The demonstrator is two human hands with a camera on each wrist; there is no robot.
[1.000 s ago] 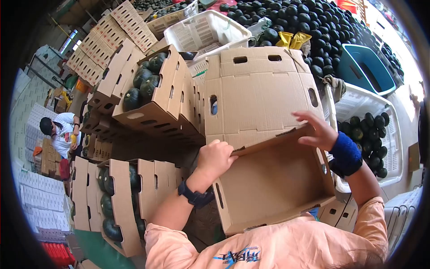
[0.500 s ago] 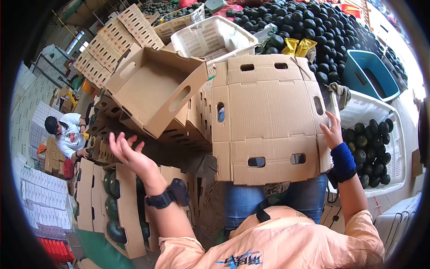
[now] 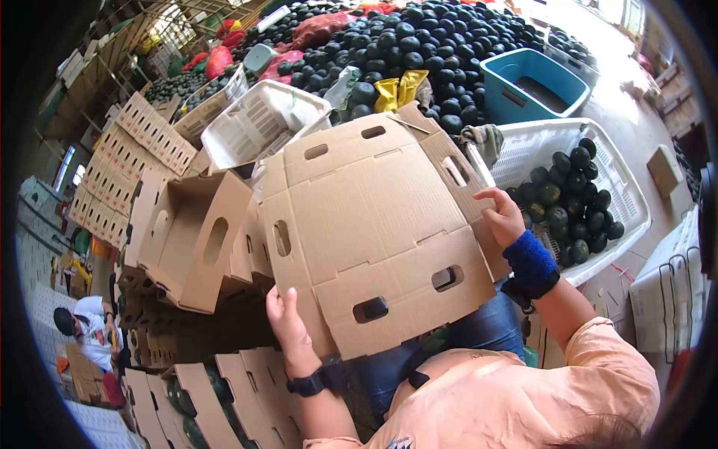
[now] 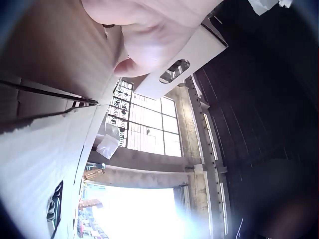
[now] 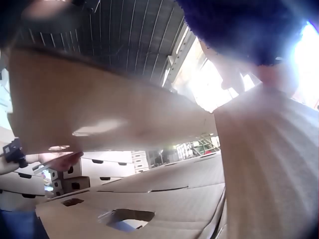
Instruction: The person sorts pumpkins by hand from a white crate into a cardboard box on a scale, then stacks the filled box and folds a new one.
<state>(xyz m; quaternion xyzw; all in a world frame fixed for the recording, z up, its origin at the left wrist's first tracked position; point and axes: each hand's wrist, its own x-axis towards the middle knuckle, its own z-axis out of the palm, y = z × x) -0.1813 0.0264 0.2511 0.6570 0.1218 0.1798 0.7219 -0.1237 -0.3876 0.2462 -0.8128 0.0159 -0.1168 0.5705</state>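
Note:
A flat, creased cardboard box blank with oval hand holes lies in front of me, its front edge over the knees. My left hand is at its left side flap, fingers fairly straight against the cardboard. In the left wrist view the left hand lies close along a cardboard panel. My right hand touches the right side flap, which tilts upward. Cardboard panels and the blue wristband hide most of the right fingers in the right wrist view.
An empty folded cardboard box sits tilted on the boxes at left. Boxes of dark green squash stand at lower left. A white crate of squash is at right, near a blue tub. Another person works at far left.
The folded box went from in front of me to the left stack and was let go. Both hands are now at the flat blank's sides, and its side flap is lifting. The head view has turned right.

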